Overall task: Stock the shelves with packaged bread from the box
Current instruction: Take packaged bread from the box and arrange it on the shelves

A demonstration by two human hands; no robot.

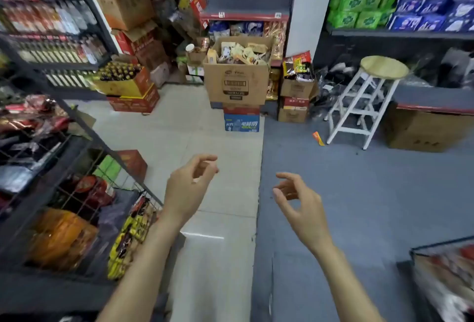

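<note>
Both hands are out in front, holding nothing: the left hand (191, 180) has its fingers loosely curled with thumb and forefinger near each other, and the right hand (297, 197) is relaxed, fingers half bent and apart. The box (237, 79) stands well ahead of both hands, across the floor (179, 126), slightly nearer the left hand's line than the right's. It rests on a stack of two cartons, flaps up, and is heaped with bread (243, 52). The step in hand looks like the approach. To do it well, I would walk straight up until the box is just under the hands, then take packs from the top of the heap with a soft hold on the wrapper, since bread crushes easily and a loose pile may slide. The shelves (246, 16) rise directly beyond the box; the lower level behind it already shows packets, while the level above its red rail appears bare, so that seems the likely place to fill. The bread looks like small pale and tan packets, mixed and jumbled, some standing on edge; labels are too blurred to read. A stool (369, 96) stands off beyond the right hand, clear of the path.
</note>
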